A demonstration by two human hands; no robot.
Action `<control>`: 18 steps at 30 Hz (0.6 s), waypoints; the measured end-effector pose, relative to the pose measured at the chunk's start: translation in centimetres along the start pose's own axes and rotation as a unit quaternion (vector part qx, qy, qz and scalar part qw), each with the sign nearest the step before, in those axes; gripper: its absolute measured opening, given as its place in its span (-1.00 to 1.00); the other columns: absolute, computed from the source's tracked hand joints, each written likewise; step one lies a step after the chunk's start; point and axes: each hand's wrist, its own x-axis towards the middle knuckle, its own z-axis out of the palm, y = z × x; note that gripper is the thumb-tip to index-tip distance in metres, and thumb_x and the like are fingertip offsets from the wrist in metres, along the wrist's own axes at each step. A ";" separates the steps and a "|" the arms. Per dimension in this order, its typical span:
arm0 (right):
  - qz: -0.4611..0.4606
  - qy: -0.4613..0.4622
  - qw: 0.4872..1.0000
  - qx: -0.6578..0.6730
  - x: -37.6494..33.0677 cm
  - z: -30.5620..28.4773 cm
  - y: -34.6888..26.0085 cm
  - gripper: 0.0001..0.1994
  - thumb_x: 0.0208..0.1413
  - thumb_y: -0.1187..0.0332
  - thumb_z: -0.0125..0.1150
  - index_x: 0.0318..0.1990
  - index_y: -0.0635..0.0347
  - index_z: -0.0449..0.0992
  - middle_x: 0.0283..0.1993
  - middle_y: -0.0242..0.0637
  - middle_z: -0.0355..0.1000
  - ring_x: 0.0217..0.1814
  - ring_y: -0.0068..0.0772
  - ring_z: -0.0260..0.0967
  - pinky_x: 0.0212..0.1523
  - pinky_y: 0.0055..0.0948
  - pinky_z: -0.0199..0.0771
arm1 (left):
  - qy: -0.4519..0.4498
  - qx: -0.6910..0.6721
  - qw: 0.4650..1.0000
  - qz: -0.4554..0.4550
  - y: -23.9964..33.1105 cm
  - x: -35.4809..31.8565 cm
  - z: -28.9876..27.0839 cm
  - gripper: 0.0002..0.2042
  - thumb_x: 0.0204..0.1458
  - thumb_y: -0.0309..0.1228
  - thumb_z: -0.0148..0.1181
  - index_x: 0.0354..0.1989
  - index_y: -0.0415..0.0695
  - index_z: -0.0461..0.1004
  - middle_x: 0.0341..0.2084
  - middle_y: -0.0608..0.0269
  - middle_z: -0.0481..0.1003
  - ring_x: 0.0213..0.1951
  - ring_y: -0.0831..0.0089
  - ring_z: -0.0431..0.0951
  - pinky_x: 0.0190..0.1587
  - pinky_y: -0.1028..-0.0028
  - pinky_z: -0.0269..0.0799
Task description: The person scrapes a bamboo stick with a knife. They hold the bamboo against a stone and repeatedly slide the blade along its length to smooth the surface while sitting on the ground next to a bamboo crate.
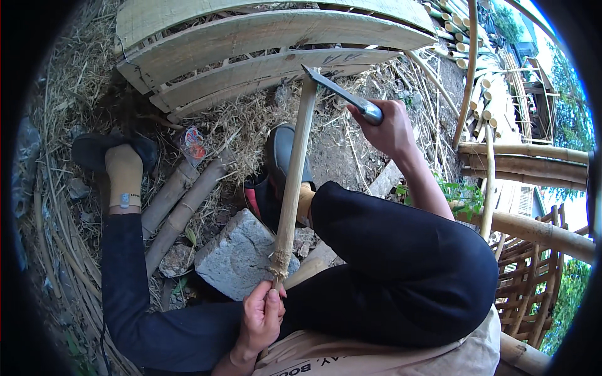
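My left hand [262, 318] is closed around the lower end of a long split bamboo piece [292, 182], close to my lap. The bamboo slants up and away between my legs, with a frayed, shaggy node just above my fingers. My right hand [390, 128] grips a knife [338, 91] by its handle, whose rounded metal end shows beside my thumb. Its narrow dark blade lies across the far tip of the bamboo, pointing up and left. Whether the edge bites into the bamboo cannot be made out. Below the bamboo rests a grey stone block [235, 257].
A slatted wooden crate [263, 53] stands just beyond the blade. Two bamboo poles [188, 207] lie by my left leg on straw-covered ground. Bamboo rails [539, 235], a woven bamboo basket [533, 282] and stacked bamboo poles [480, 106] are to the right.
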 end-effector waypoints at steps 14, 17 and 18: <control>-0.033 0.015 0.986 -0.163 0.5 -1.8 1.0 -0.90 -0.15 0.37 0.28 -0.43 0.08 0.65 -0.52 -0.12 0.56 -0.43 -0.05 0.58 -0.22 -0.15 0.58 | 0.045 0.174 0.981 0.068 -0.1 -0.5 0.7 -0.77 0.38 -0.36 -0.06 -0.30 -0.21 0.40 -0.78 0.31 0.31 -0.72 0.57 0.39 -0.61 0.47 0.22; -0.021 0.013 0.983 -0.182 0.2 -1.8 1.6 -0.91 -0.14 0.36 0.29 -0.44 0.08 0.65 -0.54 -0.15 0.55 -0.45 -0.07 0.57 -0.24 -0.16 0.58 | 0.036 0.154 0.986 0.054 -0.3 -0.5 0.7 -0.77 0.39 -0.36 -0.06 -0.30 -0.22 0.39 -0.78 0.34 0.29 -0.72 0.61 0.34 -0.62 0.49 0.19; -0.023 0.016 0.982 -0.186 0.2 -1.8 1.7 -0.92 -0.14 0.35 0.29 -0.45 0.08 0.64 -0.55 -0.16 0.55 -0.46 -0.08 0.57 -0.26 -0.17 0.57 | 0.032 0.144 0.988 0.052 -0.5 -0.4 0.7 -0.77 0.39 -0.36 -0.07 -0.30 -0.22 0.39 -0.78 0.36 0.28 -0.72 0.63 0.31 -0.62 0.50 0.17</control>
